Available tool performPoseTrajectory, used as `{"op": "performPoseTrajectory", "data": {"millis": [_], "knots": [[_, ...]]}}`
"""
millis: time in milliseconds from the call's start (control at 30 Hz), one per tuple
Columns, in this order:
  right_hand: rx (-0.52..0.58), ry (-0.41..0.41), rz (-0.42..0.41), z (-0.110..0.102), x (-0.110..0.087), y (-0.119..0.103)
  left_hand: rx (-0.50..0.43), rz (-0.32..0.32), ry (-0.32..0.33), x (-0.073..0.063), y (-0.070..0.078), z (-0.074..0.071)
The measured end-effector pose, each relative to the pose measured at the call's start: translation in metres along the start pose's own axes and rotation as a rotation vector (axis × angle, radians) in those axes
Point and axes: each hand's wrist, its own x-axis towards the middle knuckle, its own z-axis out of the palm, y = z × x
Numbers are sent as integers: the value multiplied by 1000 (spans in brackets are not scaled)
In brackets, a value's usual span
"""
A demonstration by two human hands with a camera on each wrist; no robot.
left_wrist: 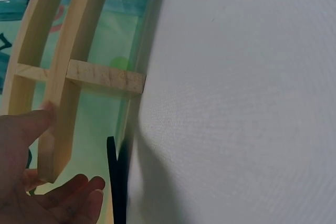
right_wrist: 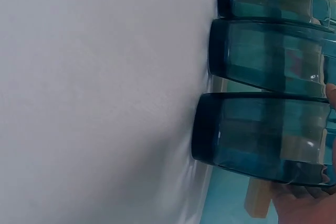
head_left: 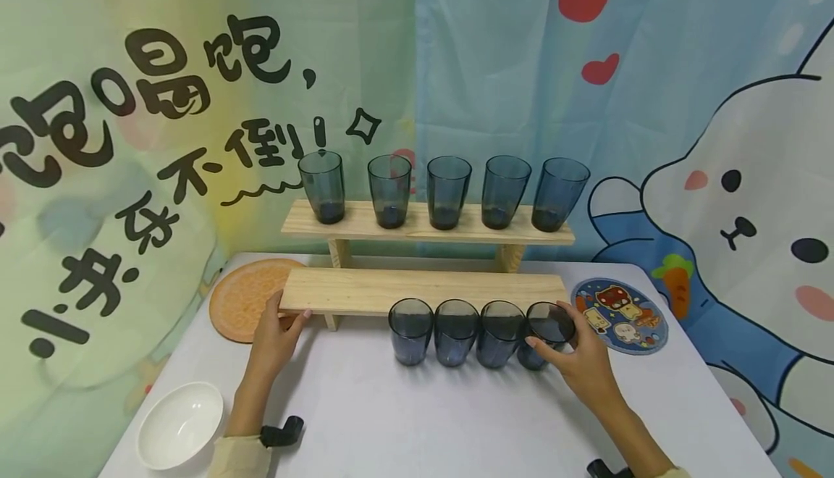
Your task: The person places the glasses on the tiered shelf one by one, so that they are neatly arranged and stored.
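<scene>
A two-tier wooden shelf (head_left: 423, 286) stands on the white table. My left hand (head_left: 276, 337) holds the left end of its lower board, the thumb against the front edge; the left wrist view shows this hand (left_wrist: 47, 171) at the board's end. In front of the shelf, several dark blue glasses stand upright in a close row. My right hand (head_left: 586, 362) grips the rightmost glass (head_left: 539, 351) near its rim, thumb in front. The right wrist view shows this glass (right_wrist: 252, 135) with its base at the tabletop, and the neighbouring glass (right_wrist: 262, 56) beside it.
Several more blue glasses (head_left: 445, 192) stand spaced along the upper board. An orange round mat (head_left: 237, 304) lies at the left, a patterned round mat (head_left: 641, 319) at the right. A white bowl (head_left: 179, 427) sits front left. Printed curtains (head_left: 482, 51) hang behind the table.
</scene>
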Motion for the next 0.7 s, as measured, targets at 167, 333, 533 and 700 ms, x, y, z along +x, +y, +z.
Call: {"op": "performPoseTrajectory", "data": {"millis": [167,333,533,700], "knots": [[68,-2,48,3,-1,2,10,-4,0,0,1,0],[101,-9,69,3,-2,2,9,2,0,0,2,-1],[109,-17,65,2,-2,0,9,10,4,0,3,0],[109,-21,57,1,-2,0,10,-5,-3,0,1,0]]}}
